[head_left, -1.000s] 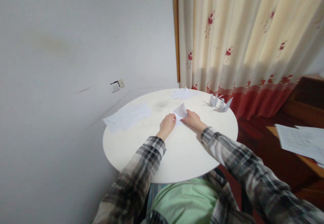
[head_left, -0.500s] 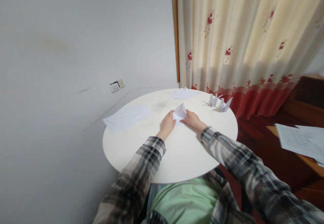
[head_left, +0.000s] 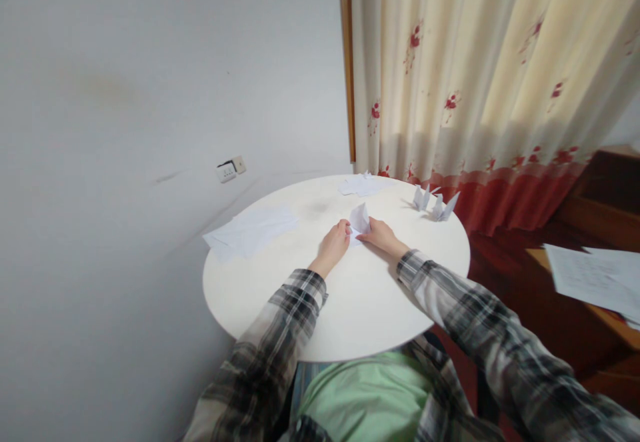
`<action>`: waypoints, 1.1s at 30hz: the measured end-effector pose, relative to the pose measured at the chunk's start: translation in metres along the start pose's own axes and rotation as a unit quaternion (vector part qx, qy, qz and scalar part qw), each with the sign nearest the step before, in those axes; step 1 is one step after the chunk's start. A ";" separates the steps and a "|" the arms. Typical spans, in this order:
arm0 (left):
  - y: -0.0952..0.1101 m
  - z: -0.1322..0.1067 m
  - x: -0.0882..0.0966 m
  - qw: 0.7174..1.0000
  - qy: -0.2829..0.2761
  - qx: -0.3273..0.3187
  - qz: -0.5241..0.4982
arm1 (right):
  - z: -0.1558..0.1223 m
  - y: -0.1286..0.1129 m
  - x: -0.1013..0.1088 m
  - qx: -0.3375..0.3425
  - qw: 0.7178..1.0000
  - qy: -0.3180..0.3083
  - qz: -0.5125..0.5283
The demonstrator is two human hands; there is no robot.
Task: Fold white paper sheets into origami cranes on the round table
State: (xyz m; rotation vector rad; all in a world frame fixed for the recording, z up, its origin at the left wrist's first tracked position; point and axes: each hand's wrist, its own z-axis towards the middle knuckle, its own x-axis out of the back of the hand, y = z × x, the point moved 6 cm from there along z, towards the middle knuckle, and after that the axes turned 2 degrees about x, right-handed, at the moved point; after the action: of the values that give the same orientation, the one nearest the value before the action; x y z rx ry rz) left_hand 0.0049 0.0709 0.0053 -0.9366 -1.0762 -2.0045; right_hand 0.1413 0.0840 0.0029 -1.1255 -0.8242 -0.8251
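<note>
A small white folded paper (head_left: 359, 219) stands up as a pointed flap near the middle of the round white table (head_left: 350, 302). My left hand (head_left: 333, 245) pinches its left edge with curled fingers. From the other side, my right hand (head_left: 379, 235) presses on its right part, fingers closed over the paper. Both plaid sleeves reach in from the near edge.
Loose white sheets (head_left: 253, 229) lie on the table's left part and more paper (head_left: 361, 185) at the far edge. Two folded paper cranes (head_left: 433, 203) stand at the far right. A curtain (head_left: 480, 82) hangs behind; papers (head_left: 595, 275) lie on a wooden surface at the right.
The paper's flap has been lifted and narrowed into a more upright point. My left hand has moved slightly right, closer to my right hand.
</note>
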 end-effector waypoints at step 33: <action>0.004 -0.004 0.004 0.997 -0.023 0.014 0.076 | 0.001 0.002 -0.002 0.010 1.000 0.013 0.014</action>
State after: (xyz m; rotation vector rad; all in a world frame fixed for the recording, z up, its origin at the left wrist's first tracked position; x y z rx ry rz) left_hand 0.0046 0.0648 0.0086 -1.0223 -1.0236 -1.8480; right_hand 0.1426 0.0861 0.0008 -1.1038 -0.7926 -0.8056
